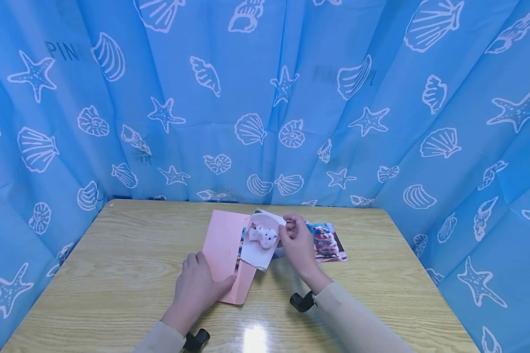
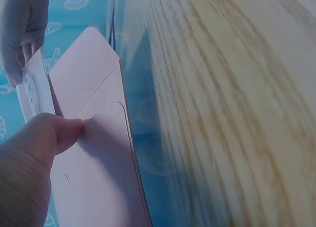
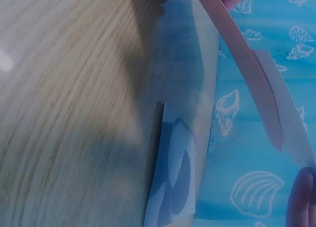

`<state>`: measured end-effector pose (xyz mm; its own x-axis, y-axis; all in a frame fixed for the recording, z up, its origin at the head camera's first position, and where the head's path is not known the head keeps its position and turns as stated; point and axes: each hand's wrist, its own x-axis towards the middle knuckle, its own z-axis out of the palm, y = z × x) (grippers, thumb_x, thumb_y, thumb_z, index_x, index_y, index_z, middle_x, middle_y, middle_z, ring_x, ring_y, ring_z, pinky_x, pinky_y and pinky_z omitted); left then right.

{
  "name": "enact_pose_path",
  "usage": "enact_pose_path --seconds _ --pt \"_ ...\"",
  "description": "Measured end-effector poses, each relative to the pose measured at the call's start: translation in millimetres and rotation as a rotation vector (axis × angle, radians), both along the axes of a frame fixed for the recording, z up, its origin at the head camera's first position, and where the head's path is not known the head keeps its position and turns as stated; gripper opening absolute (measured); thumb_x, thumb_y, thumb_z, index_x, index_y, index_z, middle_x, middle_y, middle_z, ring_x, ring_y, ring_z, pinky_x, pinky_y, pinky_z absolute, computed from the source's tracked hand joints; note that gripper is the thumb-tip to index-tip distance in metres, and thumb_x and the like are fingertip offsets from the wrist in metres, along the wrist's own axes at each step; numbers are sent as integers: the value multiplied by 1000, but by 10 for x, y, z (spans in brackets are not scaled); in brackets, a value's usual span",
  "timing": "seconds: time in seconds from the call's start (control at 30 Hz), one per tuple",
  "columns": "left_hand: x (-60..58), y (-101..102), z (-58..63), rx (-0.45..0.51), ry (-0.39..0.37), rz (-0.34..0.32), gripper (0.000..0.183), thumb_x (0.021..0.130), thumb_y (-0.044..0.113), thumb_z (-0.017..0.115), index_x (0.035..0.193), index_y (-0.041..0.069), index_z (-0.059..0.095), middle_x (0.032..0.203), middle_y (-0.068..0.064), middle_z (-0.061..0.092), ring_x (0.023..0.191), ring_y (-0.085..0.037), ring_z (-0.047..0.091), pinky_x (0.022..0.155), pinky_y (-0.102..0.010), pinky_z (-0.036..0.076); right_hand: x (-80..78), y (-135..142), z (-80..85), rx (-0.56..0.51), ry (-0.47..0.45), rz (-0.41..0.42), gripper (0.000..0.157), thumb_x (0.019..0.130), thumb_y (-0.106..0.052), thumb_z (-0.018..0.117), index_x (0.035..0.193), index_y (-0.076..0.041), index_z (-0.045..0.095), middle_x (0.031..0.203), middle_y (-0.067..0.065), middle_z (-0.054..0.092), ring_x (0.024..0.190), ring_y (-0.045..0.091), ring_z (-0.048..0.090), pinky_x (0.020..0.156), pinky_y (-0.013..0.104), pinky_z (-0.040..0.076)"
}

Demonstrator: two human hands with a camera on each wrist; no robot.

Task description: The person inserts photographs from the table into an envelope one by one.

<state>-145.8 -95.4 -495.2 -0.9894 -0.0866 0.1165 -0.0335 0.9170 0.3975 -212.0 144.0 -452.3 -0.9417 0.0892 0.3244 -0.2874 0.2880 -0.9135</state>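
My left hand (image 1: 198,282) grips a pink envelope (image 1: 223,238) by its near left part, thumb (image 2: 69,133) on the face turned to me. The envelope is raised off the table with its flap toward the right. A strip of colourful print (image 1: 239,245) shows inside its mouth. Between the thumb and fingers of my right hand (image 1: 301,242) is a photo card (image 1: 262,238) with two white hamsters, pinched by its right edge. Its left edge lies at the envelope's mouth; how far it reaches inside cannot be told. In the right wrist view the card (image 3: 286,106) overlaps the flap.
On the wooden table (image 1: 115,274), right of my right hand, lies a photo card (image 1: 326,242) of a hamster in sunglasses. Another card (image 1: 279,252) is partly hidden behind that hand. A blue curtain (image 1: 265,98) with shell prints hangs behind the table's far edge.
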Motion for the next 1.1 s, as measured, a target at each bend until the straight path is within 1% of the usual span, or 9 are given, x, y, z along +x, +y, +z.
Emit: enact_pose_path --seconds 0.13,0.27,0.37,0.5,0.67,0.73,0.8,0.9,1.1 --pt "-1 6 -6 -1 10 -4 104 67 71 70 119 -15 46 101 -21 46 86 -30 46 61 -42 49 -4 -10 -13 11 -24 30 27 95 -11 61 121 -6 57 91 13 60 67 24 64 60 41 55" --pt "-1 13 -18 -3 24 -3 104 66 71 70 119 -15 46 100 -21 46 87 -30 47 62 -43 49 2 -23 -15 55 -53 41 25 95 -14 60 120 -12 58 89 10 60 66 24 64 60 45 55" --pt "0 20 -27 1 27 0 103 65 71 70 119 -14 46 100 -20 47 87 -30 47 62 -43 49 5 -37 -20 81 -77 47 25 95 -13 61 119 -11 59 88 8 60 66 24 64 61 47 54" --pt "-1 35 -40 4 16 4 103 66 72 69 119 -13 47 101 -20 47 87 -30 46 63 -43 50 8 -54 -24 99 -103 58 25 94 -12 62 119 -10 60 87 7 61 66 23 65 60 45 55" --pt "-2 37 -35 5 3 5 105 66 72 69 121 -14 46 103 -21 47 90 -31 47 65 -44 50 15 -65 -6 73 -129 95 28 94 -13 62 121 -5 60 88 10 63 69 36 66 63 50 54" --pt "-1 33 -24 8 6 3 105 67 71 69 121 -15 45 103 -22 47 90 -31 47 65 -45 50 15 -64 3 61 -137 106 27 94 -13 62 120 -6 61 88 11 63 71 39 66 64 51 54" --pt "0 30 -14 11 9 2 104 67 71 70 121 -15 45 102 -21 47 89 -31 47 63 -44 49 15 -57 5 66 -145 104 25 94 -13 62 119 -9 62 88 11 63 71 38 66 64 51 54" --pt "-3 38 -7 10 5 1 103 67 72 69 120 -14 46 101 -21 47 87 -30 46 63 -43 49 13 -47 3 93 -151 90 23 94 -13 63 117 -12 63 88 9 63 69 32 66 63 48 55" --pt "-11 81 7 6 -37 2 107 67 74 68 124 -14 45 105 -23 48 90 -31 47 68 -45 51 11 -91 7 107 -169 96 25 93 -13 64 118 -9 64 88 8 64 67 24 66 63 46 55"
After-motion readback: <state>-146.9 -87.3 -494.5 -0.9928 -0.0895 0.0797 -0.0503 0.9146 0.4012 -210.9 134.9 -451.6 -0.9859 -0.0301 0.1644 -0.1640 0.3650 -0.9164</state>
